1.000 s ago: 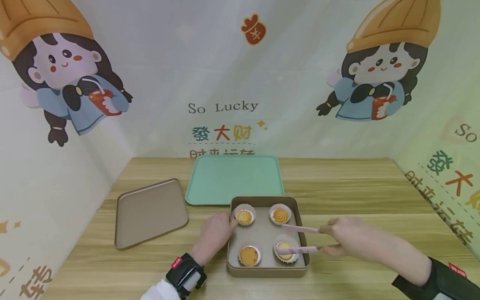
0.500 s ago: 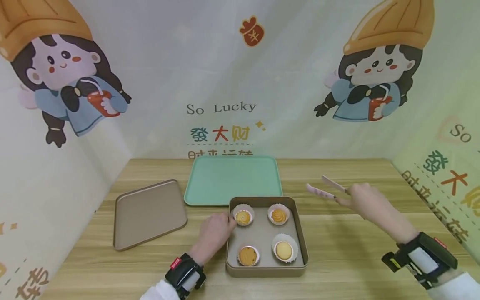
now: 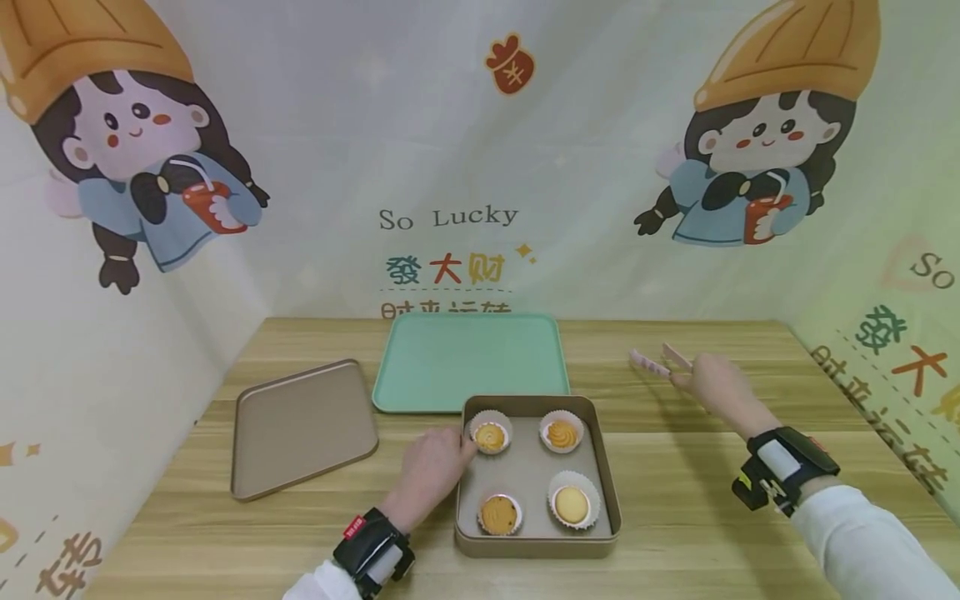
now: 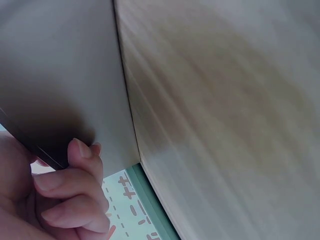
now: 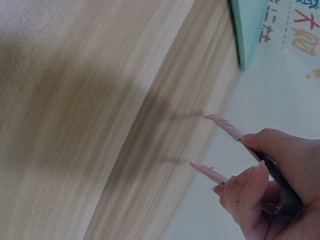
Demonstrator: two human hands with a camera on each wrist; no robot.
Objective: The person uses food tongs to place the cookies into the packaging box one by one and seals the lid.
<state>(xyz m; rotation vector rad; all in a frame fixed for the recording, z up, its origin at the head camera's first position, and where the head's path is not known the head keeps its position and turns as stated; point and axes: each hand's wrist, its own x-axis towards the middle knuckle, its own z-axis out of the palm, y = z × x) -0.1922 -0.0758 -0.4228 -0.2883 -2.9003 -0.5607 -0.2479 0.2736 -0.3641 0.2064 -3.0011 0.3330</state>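
A deep bronze-coloured baking tin [image 3: 536, 546] stands at the front middle of the table. In it sit several pastries in white paper cups: a swirled one [image 3: 562, 434] at back right, a pale round one [image 3: 572, 505] at front right, a speckled one [image 3: 499, 515] at front left and another [image 3: 490, 437] at back left. My left hand [image 3: 431, 471] grips the tin's left wall, thumb over the rim and fingers curled outside. Out to the right, my right hand [image 3: 722, 390] holds pink-tipped tongs [image 5: 227, 127], their arms spread apart with nothing between, above the table.
Behind the tin lies a mint green tray [image 3: 472, 358]. A shallow brown tray or lid [image 3: 303, 433] lies to the left on the wooden table [image 3: 690, 517]. A printed cloth backdrop [image 3: 585, 167] stands along the back and sides.
The tongs have left the pale front-right pastry in the tin. My right hand has swung them back and right, away from the tin. The left hand stays on the wall.
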